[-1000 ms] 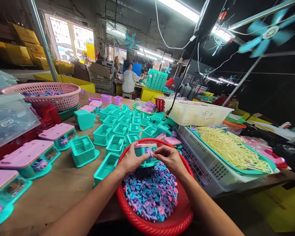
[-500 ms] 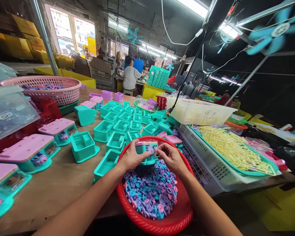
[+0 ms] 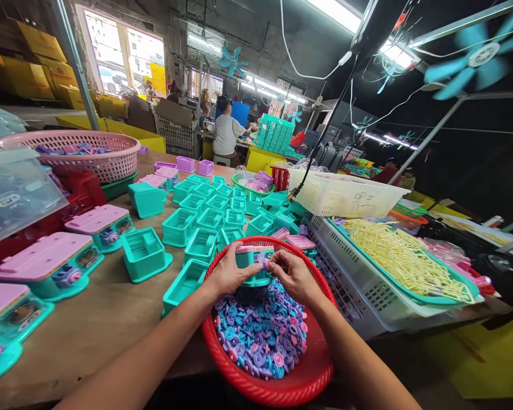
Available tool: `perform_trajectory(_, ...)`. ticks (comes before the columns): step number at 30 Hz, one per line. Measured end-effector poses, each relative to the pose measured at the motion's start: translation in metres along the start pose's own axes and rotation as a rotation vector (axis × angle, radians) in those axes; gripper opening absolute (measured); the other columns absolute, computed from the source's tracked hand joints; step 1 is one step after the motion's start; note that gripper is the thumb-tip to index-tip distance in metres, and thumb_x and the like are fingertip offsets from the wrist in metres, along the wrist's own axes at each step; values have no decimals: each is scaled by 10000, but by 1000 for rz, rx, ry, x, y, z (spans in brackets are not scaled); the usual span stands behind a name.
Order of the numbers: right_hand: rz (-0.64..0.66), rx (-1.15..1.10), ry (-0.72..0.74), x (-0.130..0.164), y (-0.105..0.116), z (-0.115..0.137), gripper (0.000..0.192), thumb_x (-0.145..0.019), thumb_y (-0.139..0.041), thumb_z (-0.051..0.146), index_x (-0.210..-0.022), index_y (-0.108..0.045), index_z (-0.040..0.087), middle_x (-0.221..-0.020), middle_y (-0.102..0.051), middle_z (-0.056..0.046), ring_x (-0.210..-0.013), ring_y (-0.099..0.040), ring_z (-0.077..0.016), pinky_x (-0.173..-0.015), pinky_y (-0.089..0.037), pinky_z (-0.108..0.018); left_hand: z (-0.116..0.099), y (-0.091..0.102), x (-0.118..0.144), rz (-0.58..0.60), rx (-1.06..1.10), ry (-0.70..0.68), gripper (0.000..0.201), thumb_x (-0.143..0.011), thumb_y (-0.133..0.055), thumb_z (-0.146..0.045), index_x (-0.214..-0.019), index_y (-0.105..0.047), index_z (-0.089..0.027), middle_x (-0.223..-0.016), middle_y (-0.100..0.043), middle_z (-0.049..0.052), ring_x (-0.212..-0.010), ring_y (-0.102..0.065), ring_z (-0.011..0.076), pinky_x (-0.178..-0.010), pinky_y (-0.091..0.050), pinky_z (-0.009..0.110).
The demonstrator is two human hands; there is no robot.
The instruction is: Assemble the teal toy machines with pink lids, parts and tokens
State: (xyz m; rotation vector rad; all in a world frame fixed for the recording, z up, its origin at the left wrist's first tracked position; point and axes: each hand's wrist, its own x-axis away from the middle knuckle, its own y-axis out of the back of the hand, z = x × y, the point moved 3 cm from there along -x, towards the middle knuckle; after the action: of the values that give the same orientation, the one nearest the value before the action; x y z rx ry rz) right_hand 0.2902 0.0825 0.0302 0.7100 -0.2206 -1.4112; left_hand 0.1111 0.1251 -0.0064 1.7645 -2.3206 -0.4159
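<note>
My left hand [image 3: 231, 272] grips a teal plastic toy box with a pink lid [image 3: 252, 263], held above a red basket [image 3: 325, 373]. At the box's front, by its purple fitting, my right hand [image 3: 294, 274] pinches something small; the fingertips mostly hide it, so I cannot tell whether it is a knob. Inside the basket lies a heap of small spiral-faced knobs [image 3: 259, 341] in purple, blue and pink. Open teal boxes [image 3: 144, 253] stand to the left of the basket and behind it.
Pink-lidded boxes [image 3: 47, 259] line the table's left side, near a pink basket [image 3: 115, 162] and a clear bin [image 3: 21, 193]. At right, a white crate [image 3: 346, 191] stands beside a teal tray of yellow sticks [image 3: 393, 256]. A black cable [image 3: 320, 136] hangs down. A person [image 3: 226, 134] sits farther back.
My right fingertips have shifted slightly left, closer against the box's front; the pink piece seen at them earlier is now mostly covered. My left hand keeps its hold.
</note>
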Motion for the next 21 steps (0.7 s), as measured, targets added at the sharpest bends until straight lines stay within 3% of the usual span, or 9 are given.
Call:
perform_trajectory(7, 12, 122, 26, 2, 3, 6, 174, -928, -536, 325, -825, -562, 187, -762, -558, 3, -699, -483, -121, -634, -379, -252, 2, -2, 0, 0, -11, -117, 829, -721, -720, -562, -1397, -408, -199, -1398, -522, 120, -1295, -492, 294, -1079, -400, 432)
perform_trajectory(14, 206, -323, -281, 0, 1, -9, 354, -856, -607, 515, -815, -510, 178, -807, -586, -16, -779, -578, -146, -679, -481, -277, 1, -1, 0, 27, -22, -141, 790, -723, -718, -571, -1370, -423, -227, -1367, -543, 87, -1254, -520, 282, -1047, -423, 420)
perform_trajectory(21, 240, -500, -377, 1, 3, -16, 436, -778, -692, 565, -811, -523, 165, -807, -618, -27, -785, -590, -142, -710, -503, -294, 4, -1, -2, 30, 5, -113, 794, -707, -725, -593, -1345, -423, -229, -1321, -574, 87, -1204, -558, 280, -1002, -458, 404)
